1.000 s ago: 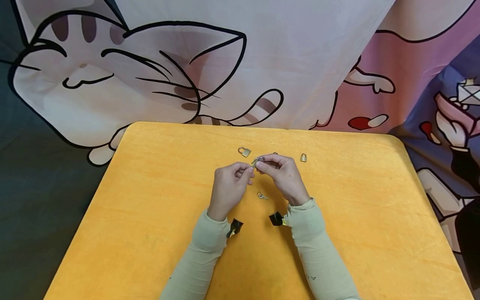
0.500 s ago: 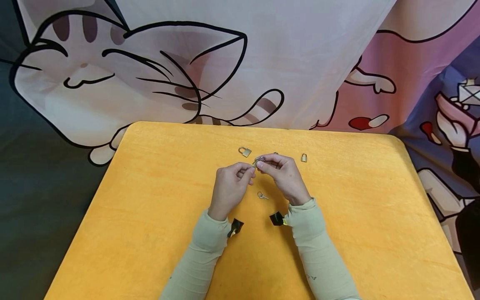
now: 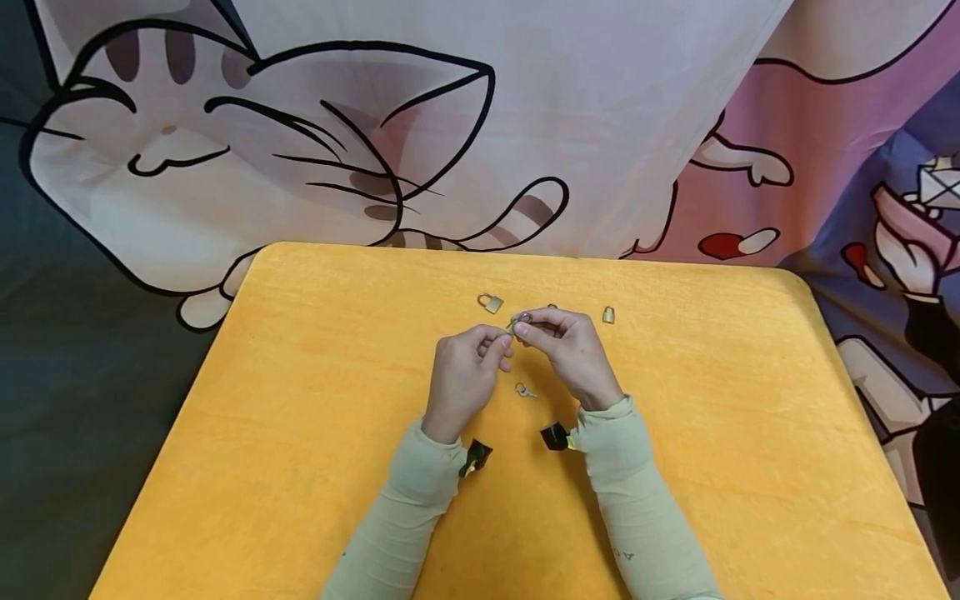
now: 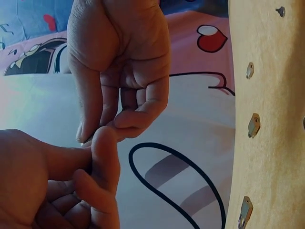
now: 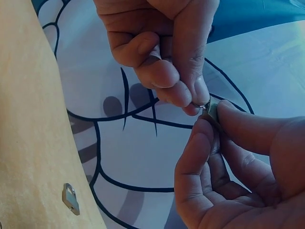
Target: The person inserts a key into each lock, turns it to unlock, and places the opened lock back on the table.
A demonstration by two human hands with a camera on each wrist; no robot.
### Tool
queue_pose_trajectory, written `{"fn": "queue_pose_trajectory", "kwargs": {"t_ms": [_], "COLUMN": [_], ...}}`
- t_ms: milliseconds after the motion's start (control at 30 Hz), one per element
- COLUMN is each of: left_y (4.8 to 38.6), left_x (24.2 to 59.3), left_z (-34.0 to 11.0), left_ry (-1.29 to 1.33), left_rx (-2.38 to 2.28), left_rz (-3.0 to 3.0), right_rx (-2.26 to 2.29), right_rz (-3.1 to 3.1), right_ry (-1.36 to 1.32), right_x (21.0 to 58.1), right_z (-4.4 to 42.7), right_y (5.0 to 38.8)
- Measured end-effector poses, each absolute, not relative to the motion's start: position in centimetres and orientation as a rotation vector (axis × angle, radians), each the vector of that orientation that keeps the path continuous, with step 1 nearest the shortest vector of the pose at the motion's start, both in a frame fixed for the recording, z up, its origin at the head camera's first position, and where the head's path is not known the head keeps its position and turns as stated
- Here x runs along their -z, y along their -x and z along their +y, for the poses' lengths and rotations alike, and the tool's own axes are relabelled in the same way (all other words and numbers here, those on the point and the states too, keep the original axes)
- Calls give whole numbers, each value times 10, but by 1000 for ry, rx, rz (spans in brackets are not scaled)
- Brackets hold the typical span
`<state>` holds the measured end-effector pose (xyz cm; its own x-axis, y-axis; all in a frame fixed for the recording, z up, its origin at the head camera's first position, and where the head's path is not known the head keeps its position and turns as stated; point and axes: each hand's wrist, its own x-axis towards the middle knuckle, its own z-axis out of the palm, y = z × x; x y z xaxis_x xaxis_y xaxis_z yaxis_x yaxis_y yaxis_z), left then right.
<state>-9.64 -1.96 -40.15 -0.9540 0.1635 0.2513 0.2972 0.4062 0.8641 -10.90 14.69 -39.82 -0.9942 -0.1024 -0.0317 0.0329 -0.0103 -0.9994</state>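
Note:
In the head view, my left hand (image 3: 465, 375) and right hand (image 3: 573, 354) meet fingertip to fingertip above the table. The right hand holds a small brass padlock (image 5: 213, 112) between thumb and index finger. My left thumb and fingers pinch a small silvery key (image 5: 202, 107) against the padlock's end; most of it is hidden by the fingertips. Below the hands, a loose key (image 3: 527, 391) with a ring lies on the table. Just beyond them, a brass padlock (image 3: 491, 303) lies tilted on the tabletop.
A smaller padlock (image 3: 608, 315) lies to the right. Another padlock (image 4: 254, 125) is mostly hidden behind the right hand in the head view. A small dark metal piece (image 4: 281, 11) shows in the left wrist view. The yellow table (image 3: 300, 375) meets a cartoon-print curtain (image 3: 600, 125).
My left hand has shifted slightly to the right and its wrist has turned a little. The right hand stays almost still, both keeping their grips. Things on the table have not moved.

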Motion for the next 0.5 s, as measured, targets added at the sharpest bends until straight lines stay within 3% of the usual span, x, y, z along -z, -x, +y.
{"fn": "queue_pose_trajectory", "kwargs": {"t_ms": [500], "left_y": [98], "left_x": [402], "left_z": [-20], "left_ry": [487], "left_rx": [1552], "left_rz": [-2534], "right_rx": [2282], "right_rz": [1922], "right_ry": [39], "right_x": [405], "right_z": [146], "right_y": [111]}}
